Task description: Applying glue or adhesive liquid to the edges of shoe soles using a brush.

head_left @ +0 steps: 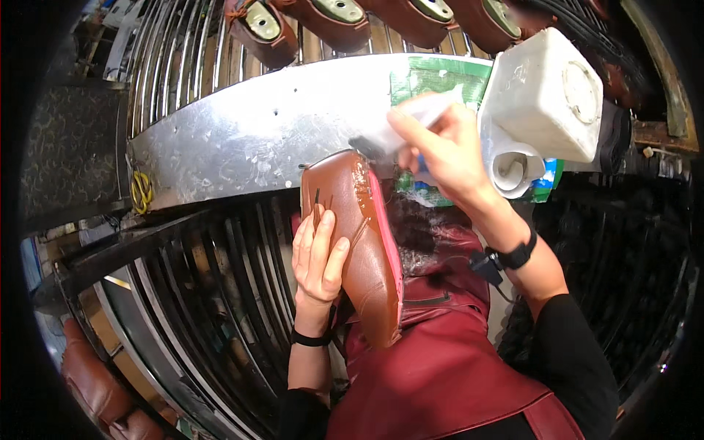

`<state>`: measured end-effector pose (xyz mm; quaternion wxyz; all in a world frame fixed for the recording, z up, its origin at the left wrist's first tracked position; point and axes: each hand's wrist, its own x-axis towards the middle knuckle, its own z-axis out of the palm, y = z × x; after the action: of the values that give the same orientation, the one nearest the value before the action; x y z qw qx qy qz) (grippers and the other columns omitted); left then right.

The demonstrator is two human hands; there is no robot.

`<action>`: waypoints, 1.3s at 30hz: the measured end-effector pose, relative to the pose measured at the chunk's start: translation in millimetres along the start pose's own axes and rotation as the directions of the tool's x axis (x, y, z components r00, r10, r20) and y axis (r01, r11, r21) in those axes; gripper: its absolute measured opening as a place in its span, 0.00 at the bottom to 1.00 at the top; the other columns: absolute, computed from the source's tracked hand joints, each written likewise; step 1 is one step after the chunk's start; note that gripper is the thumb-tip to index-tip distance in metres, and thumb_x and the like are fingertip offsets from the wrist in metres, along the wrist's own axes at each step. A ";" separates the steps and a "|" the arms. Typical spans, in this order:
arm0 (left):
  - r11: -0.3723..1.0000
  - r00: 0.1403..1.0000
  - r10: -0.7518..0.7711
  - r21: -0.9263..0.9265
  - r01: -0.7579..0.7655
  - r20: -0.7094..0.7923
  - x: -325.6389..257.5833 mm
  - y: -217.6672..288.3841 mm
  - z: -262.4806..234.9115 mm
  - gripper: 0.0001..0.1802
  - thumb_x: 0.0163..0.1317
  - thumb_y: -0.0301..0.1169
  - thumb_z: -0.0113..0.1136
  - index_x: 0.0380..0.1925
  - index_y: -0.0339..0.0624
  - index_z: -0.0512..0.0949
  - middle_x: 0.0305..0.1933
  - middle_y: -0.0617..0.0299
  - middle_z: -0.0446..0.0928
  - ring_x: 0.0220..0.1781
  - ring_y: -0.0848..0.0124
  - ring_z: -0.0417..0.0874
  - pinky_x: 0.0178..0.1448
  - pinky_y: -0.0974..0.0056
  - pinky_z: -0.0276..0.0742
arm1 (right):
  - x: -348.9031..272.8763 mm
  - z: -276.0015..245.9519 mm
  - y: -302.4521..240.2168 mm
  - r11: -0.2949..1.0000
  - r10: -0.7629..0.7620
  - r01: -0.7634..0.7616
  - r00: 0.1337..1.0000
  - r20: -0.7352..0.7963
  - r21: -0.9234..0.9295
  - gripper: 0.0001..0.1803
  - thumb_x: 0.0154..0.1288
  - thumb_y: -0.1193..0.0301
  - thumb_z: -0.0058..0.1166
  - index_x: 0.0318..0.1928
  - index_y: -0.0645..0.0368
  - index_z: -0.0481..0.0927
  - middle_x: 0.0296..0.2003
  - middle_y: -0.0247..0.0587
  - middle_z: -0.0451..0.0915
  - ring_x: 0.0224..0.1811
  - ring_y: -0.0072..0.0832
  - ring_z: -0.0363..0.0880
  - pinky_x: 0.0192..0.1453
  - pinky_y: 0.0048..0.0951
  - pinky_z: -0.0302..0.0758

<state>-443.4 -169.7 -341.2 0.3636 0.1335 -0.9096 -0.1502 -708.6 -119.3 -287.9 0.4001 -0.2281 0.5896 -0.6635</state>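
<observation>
My left hand [317, 257] is closed around the side of a brown leather shoe upper [374, 271], with the fingers lying over the leather. The shoe is tilted above my lap, one end near the metal bench edge. Along its lower edge runs a pink-red band, and a wet, shiny streak shows on the leather beside it. My right hand [449, 150] grips a brush [378, 143] with a pale handle and dark bristles, blurred by motion. The bristles are close to the upper end of the shoe; whether they touch it I cannot tell.
A white plastic container [539, 95] lies on its side at the right, on a green sheet [444, 77] on the metal bench [235, 125]. Several brown shoes [330, 26] stand on the rack behind. Yellow-handled scissors [141, 192] hang at the bench's left end. Metal racks flank my lap.
</observation>
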 end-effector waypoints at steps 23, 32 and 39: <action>0.997 0.999 0.040 0.059 -0.039 -0.021 25.7 17.5 -2.6 0.23 0.67 0.24 0.63 0.62 0.32 0.78 0.67 0.37 0.80 0.68 0.41 0.83 0.71 0.42 0.79 | -162.8 -24.9 -57.4 0.992 0.042 -0.050 0.997 0.063 0.116 0.08 0.74 0.73 0.66 0.44 0.67 0.87 0.29 0.36 0.87 0.23 0.13 0.79 0.26 0.18 0.74; 0.994 0.995 -0.091 0.065 0.089 0.033 59.0 21.2 -12.4 0.23 0.63 0.21 0.63 0.60 0.33 0.80 0.66 0.40 0.81 0.67 0.42 0.84 0.71 0.44 0.79 | -158.3 -27.3 -102.9 0.842 -0.412 0.524 0.781 0.469 -0.132 0.12 0.50 0.82 0.70 0.37 0.73 0.85 0.32 0.56 0.87 0.32 0.42 0.90 0.37 0.34 0.87; 0.985 0.976 -0.174 0.017 0.173 0.127 110.0 7.4 -28.8 0.41 0.48 0.30 0.83 0.64 0.36 0.77 0.59 0.42 0.85 0.59 0.46 0.88 0.63 0.52 0.83 | -112.7 -27.1 -135.1 0.705 -0.571 0.701 0.651 0.500 -0.108 0.13 0.51 0.70 0.69 0.34 0.66 0.84 0.35 0.55 0.89 0.28 0.37 0.87 0.32 0.31 0.81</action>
<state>-501.2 -206.7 -250.2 0.2894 0.2036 -0.9164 -0.1868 -700.1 -15.0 -143.9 0.2195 -0.6191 0.4572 -0.5995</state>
